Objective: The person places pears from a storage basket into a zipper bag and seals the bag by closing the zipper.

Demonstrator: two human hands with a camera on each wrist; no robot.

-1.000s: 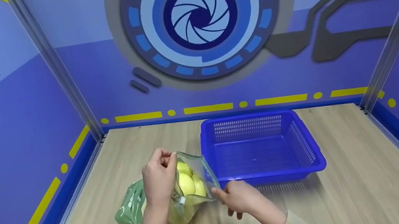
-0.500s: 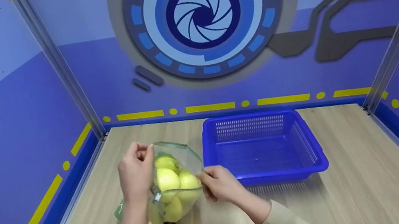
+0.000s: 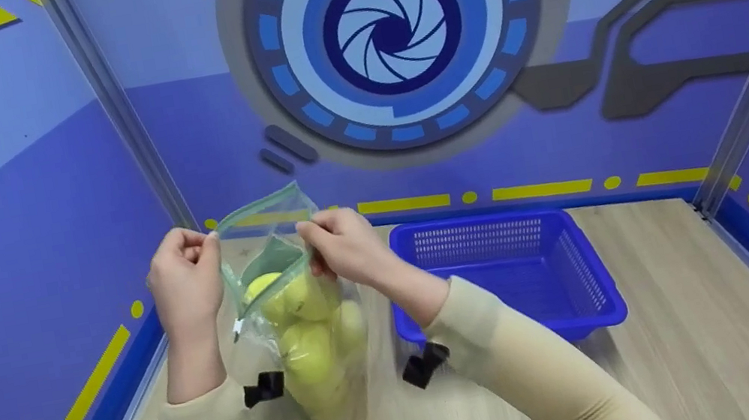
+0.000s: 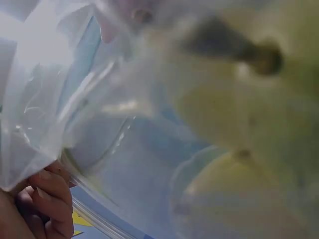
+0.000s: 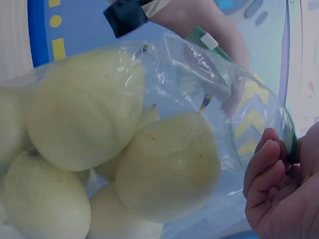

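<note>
Both hands pinch the green-edged mouth of a clear zip bag point(image 3: 255, 336) filled with several yellow-green pears point(image 3: 308, 350). My left hand point(image 3: 187, 283) grips the left side of the rim, near a white slider point(image 3: 237, 329). On the other side, my right hand point(image 3: 346, 245) holds the edge between thumb and curled fingers. The mouth gapes between them, and the bag hangs upright with its bottom close over the table. Through the plastic in the right wrist view, a pear point(image 5: 169, 167) shows its dark stem. Plastic and blurred fruit fill much of the left wrist view.
A blue plastic basket point(image 3: 474, 239) with slotted walls stands right of the bag, partly behind the right forearm. Blue printed panels point(image 3: 198, 156) enclose the wooden table point(image 3: 673, 312) at the back and sides. Black wrist mounts point(image 3: 425, 365) project from the sleeves.
Both hands have moved left and up, raising the bag from lying tilted on its side to upright. Its mouth now points upward, and the right hand grips the rim higher.
</note>
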